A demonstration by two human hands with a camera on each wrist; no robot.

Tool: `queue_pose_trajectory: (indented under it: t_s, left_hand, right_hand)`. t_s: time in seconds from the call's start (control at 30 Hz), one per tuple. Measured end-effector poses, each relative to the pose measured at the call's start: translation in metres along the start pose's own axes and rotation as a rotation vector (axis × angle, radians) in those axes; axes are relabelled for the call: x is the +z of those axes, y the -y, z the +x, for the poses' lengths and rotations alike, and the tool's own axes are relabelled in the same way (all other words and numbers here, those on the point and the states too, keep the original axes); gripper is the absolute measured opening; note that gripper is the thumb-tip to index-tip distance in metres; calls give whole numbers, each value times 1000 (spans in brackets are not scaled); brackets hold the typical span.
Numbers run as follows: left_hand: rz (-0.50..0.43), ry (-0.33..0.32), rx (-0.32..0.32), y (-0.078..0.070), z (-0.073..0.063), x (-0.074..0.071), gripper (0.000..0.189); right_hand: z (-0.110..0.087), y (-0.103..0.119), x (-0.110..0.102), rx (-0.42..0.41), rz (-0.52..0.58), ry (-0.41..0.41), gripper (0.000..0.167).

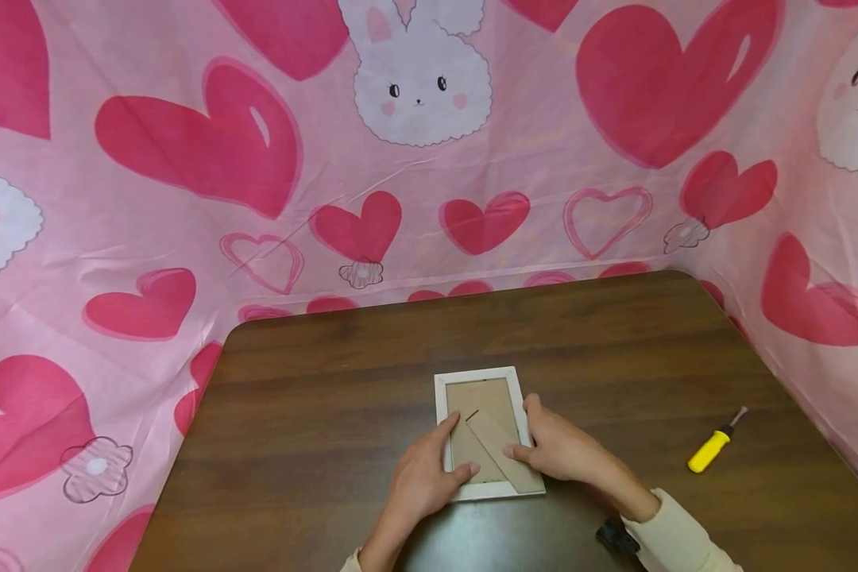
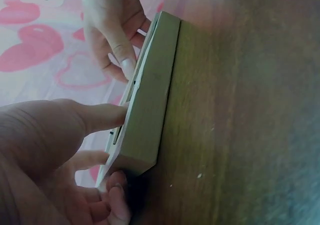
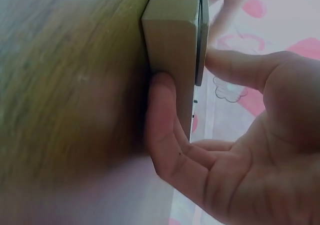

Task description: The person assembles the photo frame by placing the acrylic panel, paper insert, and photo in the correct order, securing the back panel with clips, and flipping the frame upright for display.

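A white-edged picture frame (image 1: 475,375) lies face down on the table, its brown backing board (image 1: 492,394) facing up. A flat stand leg (image 1: 499,454) slants across that board to the lower right corner. My left hand (image 1: 422,477) grips the left side, thumb over the back and fingers round the edge. On the opposite side my right hand (image 1: 563,446) holds the frame, its thumb on the stand leg. The left wrist view shows the thick side wall of the frame (image 2: 152,90). In the right wrist view, fingers (image 3: 162,110) curl against the frame's edge.
A screwdriver (image 1: 708,453) with a yellow handle lies to the right on the brown wooden table (image 1: 314,413). Beside the right sleeve is a small black object (image 1: 617,538), its kind unclear. Pink heart-patterned cloth (image 1: 415,175) hangs behind and at both sides.
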State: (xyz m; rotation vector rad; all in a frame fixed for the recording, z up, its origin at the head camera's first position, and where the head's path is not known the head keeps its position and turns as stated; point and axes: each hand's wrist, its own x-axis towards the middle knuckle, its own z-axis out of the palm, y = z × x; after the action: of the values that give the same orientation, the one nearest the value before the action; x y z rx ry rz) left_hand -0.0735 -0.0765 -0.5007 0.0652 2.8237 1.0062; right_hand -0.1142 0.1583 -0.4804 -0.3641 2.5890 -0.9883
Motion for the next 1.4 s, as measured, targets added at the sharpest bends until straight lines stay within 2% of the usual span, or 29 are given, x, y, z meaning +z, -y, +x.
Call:
queue_pose_trajectory:
  t_s: [0.07,0.17,0.37,0.57,0.8,1.07,1.23,1.4]
  left_hand:
    - [20,17,20,1,1,-1,81]
    - [22,32,23,1,1,-1,78]
    - [11,28,20,1,1,-2,79]
    - [11,14,26,1,0,-2,79]
    - [4,24,28,1,-1,-4,82]
    - [-5,7,-8,3,-1,-4,109]
    - [-19,-15,9,4,0,-3,105]
    - [-34,-15,16,4,2,-3,104]
  right_hand:
    - [-1,-2,-2,-13,8,14,64]
    - [-2,-4,-6,-24,31,39,61]
    - [-7,-7,-17,19,54,43,67]
    - [-11,-8,-29,59,64,20,69]
    - [-21,-16,-47,58,74,-21,70]
    - [-35,-38,-74,119,61,-58,72]
    - [-45,-52,-92,140,13,-104,65]
    - [-57,-64,-109,167,25,-135,60]
